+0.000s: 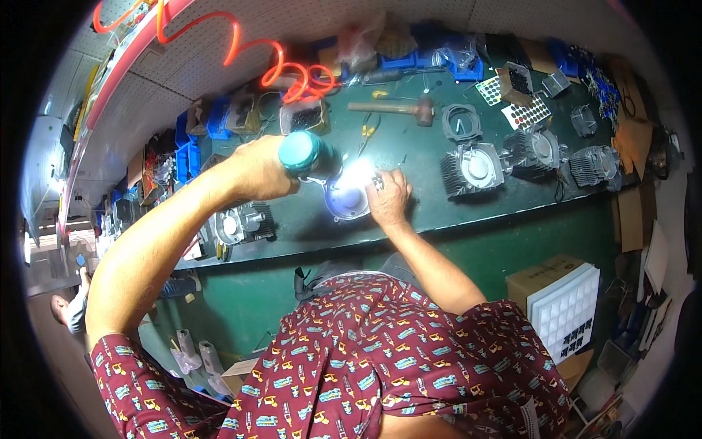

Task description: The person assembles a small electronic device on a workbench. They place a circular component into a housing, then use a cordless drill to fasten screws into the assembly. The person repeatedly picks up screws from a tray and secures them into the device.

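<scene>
My left hand [265, 170] is closed round a teal power driver [300, 152], its rounded end facing up. Below it on the bench lies a round metal housing [346, 200], partly washed out by a bright white light. My right hand [390, 196] grips the right edge of this housing with curled fingers. Small dark pieces show at those fingertips, too small to name. The driver's tip is hidden in the glare. Left of the housing, under my left forearm, sits a finned metal motor casing [241, 223].
A mallet [398, 108], yellow-handled pliers [368, 133] and a coiled grey cable [462, 121] lie beyond my hands. Several finned casings [474, 170] stand to the right. Blue bins [219, 117] line the back. An orange coiled hose [274, 69] hangs above. Another person [73, 304] is at far left.
</scene>
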Tool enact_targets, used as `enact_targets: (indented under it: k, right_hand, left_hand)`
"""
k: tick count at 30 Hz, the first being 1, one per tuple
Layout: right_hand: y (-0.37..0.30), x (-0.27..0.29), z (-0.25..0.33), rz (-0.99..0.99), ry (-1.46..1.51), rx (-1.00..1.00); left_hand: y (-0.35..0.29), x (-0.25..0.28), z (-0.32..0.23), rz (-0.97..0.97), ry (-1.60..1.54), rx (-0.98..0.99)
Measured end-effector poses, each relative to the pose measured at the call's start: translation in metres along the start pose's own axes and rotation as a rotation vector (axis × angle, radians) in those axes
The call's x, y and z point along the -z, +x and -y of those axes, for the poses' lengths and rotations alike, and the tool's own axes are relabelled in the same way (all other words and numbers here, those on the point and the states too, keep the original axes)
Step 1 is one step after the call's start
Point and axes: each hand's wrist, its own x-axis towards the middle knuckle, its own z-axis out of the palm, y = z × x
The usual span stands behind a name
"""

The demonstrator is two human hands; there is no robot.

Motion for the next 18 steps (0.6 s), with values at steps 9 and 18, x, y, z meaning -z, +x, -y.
enact_targets:
  k: [9, 18]
  right_hand:
    - [0.005, 0.007, -0.001, 0.074, -0.026, -0.046]
    - [0.044, 0.046, 0.016, 0.212, -0.040, 0.344]
  left_hand:
    - [-0.016, -0.003, -0.005, -0.025, -0.073, 0.046]
    - [-0.037, -0.012, -0.002, -0.053, -0.091, 0.147]
